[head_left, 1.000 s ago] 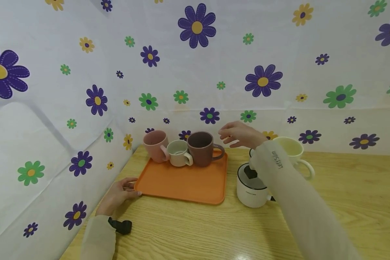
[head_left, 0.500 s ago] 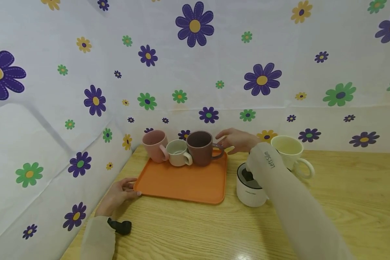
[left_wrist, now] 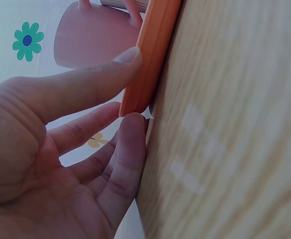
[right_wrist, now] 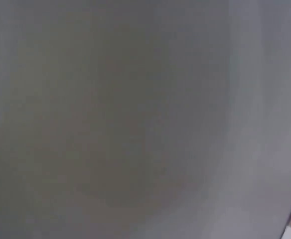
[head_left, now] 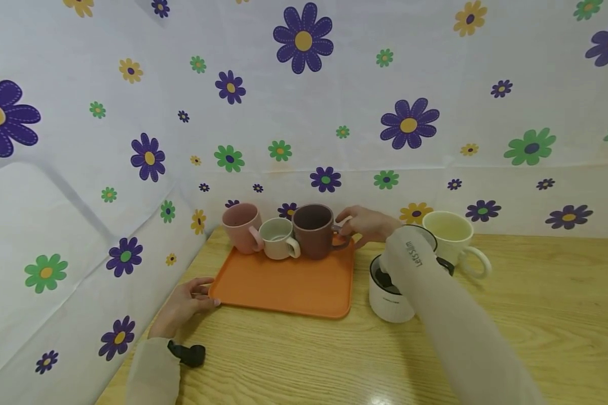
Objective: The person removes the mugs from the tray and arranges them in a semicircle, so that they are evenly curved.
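Note:
Three mugs stand in a row along the back of an orange tray (head_left: 284, 284): a pink mug (head_left: 243, 229), a small cream mug (head_left: 277, 241) and a dark brown mug (head_left: 311, 233). My right hand (head_left: 370, 224) reaches in from the right and grips the brown mug's handle, its fingers partly covering it. At the tray's near left corner, my left hand (head_left: 184, 304) holds the edge. In the left wrist view the thumb (left_wrist: 128, 57) lies against the tray's rim, and the fingertips touch around the corner. A blurred grey surface fills most of the right wrist view.
Right of the tray stands a white mug with a black rim (head_left: 392, 304), with another black-rimmed mug (head_left: 428, 239) behind, partly hidden by the sleeve. A pale yellow mug (head_left: 451, 239) is further right. The wooden table (head_left: 284, 360) meets a flowered cloth (head_left: 304, 112) behind.
My right hand has come down and slightly left from above the table to the brown mug's handle and taken hold of it. My left hand stays at the tray corner.

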Demonstrator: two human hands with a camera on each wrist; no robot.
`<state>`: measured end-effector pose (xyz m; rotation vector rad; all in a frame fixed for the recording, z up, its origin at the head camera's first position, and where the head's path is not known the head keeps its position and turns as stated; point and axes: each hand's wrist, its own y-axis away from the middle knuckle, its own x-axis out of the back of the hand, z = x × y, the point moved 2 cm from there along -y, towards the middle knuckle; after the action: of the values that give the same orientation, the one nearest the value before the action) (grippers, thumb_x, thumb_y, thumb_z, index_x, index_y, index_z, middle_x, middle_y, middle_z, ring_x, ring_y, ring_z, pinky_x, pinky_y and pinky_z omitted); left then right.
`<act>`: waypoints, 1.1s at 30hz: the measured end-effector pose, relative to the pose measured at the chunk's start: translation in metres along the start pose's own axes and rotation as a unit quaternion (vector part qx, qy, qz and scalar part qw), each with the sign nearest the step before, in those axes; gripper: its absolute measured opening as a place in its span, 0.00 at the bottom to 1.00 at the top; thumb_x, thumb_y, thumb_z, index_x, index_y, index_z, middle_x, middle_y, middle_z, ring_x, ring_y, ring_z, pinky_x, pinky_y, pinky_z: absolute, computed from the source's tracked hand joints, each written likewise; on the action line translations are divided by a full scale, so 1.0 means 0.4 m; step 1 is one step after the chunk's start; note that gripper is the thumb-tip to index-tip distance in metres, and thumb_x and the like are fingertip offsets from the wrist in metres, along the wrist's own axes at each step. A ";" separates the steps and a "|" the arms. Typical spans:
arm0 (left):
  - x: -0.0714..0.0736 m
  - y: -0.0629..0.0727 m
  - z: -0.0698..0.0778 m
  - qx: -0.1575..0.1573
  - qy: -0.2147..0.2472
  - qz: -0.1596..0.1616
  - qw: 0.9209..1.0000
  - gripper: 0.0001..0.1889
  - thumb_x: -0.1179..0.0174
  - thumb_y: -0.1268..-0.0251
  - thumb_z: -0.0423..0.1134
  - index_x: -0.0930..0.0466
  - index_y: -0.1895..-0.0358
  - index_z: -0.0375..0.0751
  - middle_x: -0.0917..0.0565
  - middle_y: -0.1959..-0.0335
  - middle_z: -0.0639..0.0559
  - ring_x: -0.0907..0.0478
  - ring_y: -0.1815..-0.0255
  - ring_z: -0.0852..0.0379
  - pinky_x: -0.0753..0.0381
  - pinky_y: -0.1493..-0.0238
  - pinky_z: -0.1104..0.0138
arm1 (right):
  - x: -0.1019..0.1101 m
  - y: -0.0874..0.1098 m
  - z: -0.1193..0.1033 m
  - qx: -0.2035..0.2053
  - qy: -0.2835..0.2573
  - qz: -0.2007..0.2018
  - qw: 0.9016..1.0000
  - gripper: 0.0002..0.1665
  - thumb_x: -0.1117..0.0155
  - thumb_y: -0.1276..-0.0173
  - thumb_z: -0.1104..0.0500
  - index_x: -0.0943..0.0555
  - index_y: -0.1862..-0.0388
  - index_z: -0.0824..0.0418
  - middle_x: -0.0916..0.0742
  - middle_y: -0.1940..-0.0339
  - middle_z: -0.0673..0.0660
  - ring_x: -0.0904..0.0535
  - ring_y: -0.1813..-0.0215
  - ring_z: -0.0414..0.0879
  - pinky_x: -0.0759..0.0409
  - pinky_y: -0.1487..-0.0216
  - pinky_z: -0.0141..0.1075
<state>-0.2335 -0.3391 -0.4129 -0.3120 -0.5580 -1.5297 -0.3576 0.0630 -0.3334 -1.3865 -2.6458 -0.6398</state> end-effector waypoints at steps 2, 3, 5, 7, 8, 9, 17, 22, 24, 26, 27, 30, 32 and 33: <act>0.000 -0.001 -0.001 -0.001 0.000 0.000 1.000 0.35 0.29 0.38 0.31 0.33 0.30 0.25 0.22 0.45 0.30 0.20 0.54 0.50 0.18 0.58 0.66 | -0.007 -0.002 0.000 0.001 0.003 0.007 1.000 0.29 0.49 0.26 0.69 0.42 0.29 0.75 0.25 0.49 0.70 0.28 0.46 0.60 0.30 0.34 0.61; 0.000 -0.002 -0.001 -0.002 0.000 -0.001 1.000 0.35 0.29 0.38 0.31 0.33 0.30 0.24 0.22 0.45 0.30 0.20 0.54 0.50 0.18 0.58 0.66 | -0.009 -0.002 0.001 0.003 0.003 0.010 1.000 0.30 0.49 0.26 0.70 0.43 0.29 0.75 0.25 0.52 0.68 0.28 0.49 0.58 0.30 0.35 0.61; -0.001 0.000 -0.002 -0.002 -0.001 0.001 1.000 0.35 0.29 0.38 0.31 0.33 0.30 0.25 0.21 0.45 0.30 0.20 0.54 0.49 0.18 0.58 0.65 | -0.015 -0.008 0.004 0.008 -0.005 0.018 1.000 0.28 0.48 0.26 0.71 0.43 0.31 0.75 0.27 0.54 0.65 0.27 0.50 0.58 0.28 0.37 0.61; -0.002 0.001 -0.002 -0.003 -0.004 0.003 1.000 0.34 0.29 0.38 0.32 0.33 0.31 0.25 0.21 0.44 0.30 0.19 0.53 0.48 0.18 0.57 0.66 | -0.018 -0.015 0.007 0.015 -0.015 0.029 0.999 0.23 0.49 0.27 0.72 0.41 0.37 0.75 0.28 0.57 0.64 0.27 0.52 0.59 0.27 0.39 0.61; -0.002 0.002 -0.001 -0.004 -0.006 0.003 1.000 0.34 0.29 0.38 0.32 0.32 0.31 0.25 0.21 0.44 0.30 0.18 0.52 0.47 0.18 0.56 0.65 | -0.018 -0.019 0.009 0.019 -0.017 0.035 0.999 0.18 0.50 0.26 0.72 0.39 0.42 0.75 0.29 0.59 0.63 0.26 0.53 0.59 0.26 0.40 0.62; -0.003 0.002 -0.001 -0.004 -0.008 0.004 1.000 0.34 0.29 0.38 0.32 0.32 0.31 0.25 0.21 0.44 0.30 0.18 0.51 0.46 0.18 0.56 0.65 | -0.019 -0.023 0.010 0.024 -0.018 0.042 0.999 0.11 0.51 0.26 0.73 0.36 0.48 0.74 0.29 0.62 0.62 0.26 0.56 0.58 0.25 0.41 0.61; 0.002 -0.002 -0.003 -0.001 -0.012 -0.001 1.000 0.35 0.30 0.37 0.33 0.35 0.29 0.24 0.23 0.42 0.27 0.19 0.49 0.44 0.19 0.56 0.66 | -0.021 -0.018 -0.002 0.078 0.020 0.080 0.994 0.09 0.54 0.22 0.71 0.34 0.67 0.69 0.30 0.64 0.59 0.31 0.60 0.52 0.20 0.48 0.60; 0.004 -0.007 -0.006 0.000 -0.009 -0.001 1.000 0.36 0.29 0.37 0.32 0.35 0.29 0.24 0.23 0.41 0.27 0.19 0.50 0.46 0.19 0.57 0.66 | -0.005 0.005 -0.017 0.099 0.027 0.102 0.990 0.11 0.53 0.20 0.67 0.40 0.45 0.70 0.29 0.46 0.69 0.29 0.47 0.62 0.21 0.47 0.59; 0.004 -0.008 -0.008 -0.001 -0.009 0.000 1.000 0.36 0.30 0.37 0.32 0.35 0.29 0.24 0.23 0.42 0.27 0.19 0.50 0.46 0.18 0.57 0.66 | 0.003 0.015 -0.026 0.115 0.027 0.107 0.987 0.11 0.53 0.19 0.67 0.41 0.45 0.69 0.28 0.45 0.70 0.29 0.49 0.62 0.20 0.47 0.58; 0.003 -0.009 -0.008 -0.003 -0.011 0.000 1.000 0.35 0.30 0.37 0.32 0.34 0.29 0.24 0.23 0.42 0.27 0.19 0.50 0.46 0.18 0.57 0.66 | 0.013 0.025 -0.036 0.133 0.029 0.115 0.984 0.10 0.53 0.19 0.66 0.41 0.46 0.67 0.27 0.46 0.70 0.30 0.50 0.59 0.19 0.48 0.57; 0.003 -0.009 -0.008 -0.004 -0.012 0.001 1.000 0.35 0.30 0.37 0.32 0.34 0.29 0.24 0.22 0.42 0.27 0.19 0.50 0.46 0.18 0.56 0.66 | 0.018 0.031 -0.040 0.140 0.030 0.118 0.983 0.09 0.53 0.19 0.66 0.40 0.46 0.66 0.25 0.46 0.71 0.28 0.50 0.59 0.18 0.49 0.56; 0.002 -0.007 -0.006 -0.007 -0.014 0.001 1.000 0.35 0.30 0.37 0.32 0.34 0.30 0.24 0.22 0.43 0.27 0.18 0.49 0.44 0.18 0.55 0.65 | 0.030 0.049 -0.051 0.154 0.028 0.128 0.979 0.09 0.53 0.19 0.66 0.40 0.47 0.66 0.23 0.45 0.73 0.23 0.48 0.63 0.17 0.51 0.55; 0.002 -0.006 -0.006 -0.007 -0.013 0.002 1.000 0.35 0.30 0.37 0.32 0.34 0.30 0.24 0.22 0.43 0.27 0.18 0.49 0.43 0.18 0.55 0.64 | 0.035 0.063 -0.058 0.155 0.028 0.136 0.978 0.08 0.54 0.18 0.66 0.40 0.47 0.67 0.23 0.44 0.74 0.20 0.45 0.68 0.16 0.52 0.55; 0.002 -0.005 -0.006 -0.008 -0.012 0.002 1.000 0.34 0.30 0.37 0.32 0.34 0.30 0.24 0.22 0.42 0.27 0.18 0.49 0.43 0.18 0.54 0.64 | 0.036 0.070 -0.062 0.156 0.029 0.139 0.978 0.09 0.54 0.18 0.66 0.40 0.47 0.67 0.23 0.44 0.75 0.20 0.44 0.70 0.16 0.52 0.55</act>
<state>-0.2352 -0.3411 -0.4149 -0.3441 -0.5649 -1.5292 -0.3465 0.0780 -0.2980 -1.5678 -2.3164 -0.2192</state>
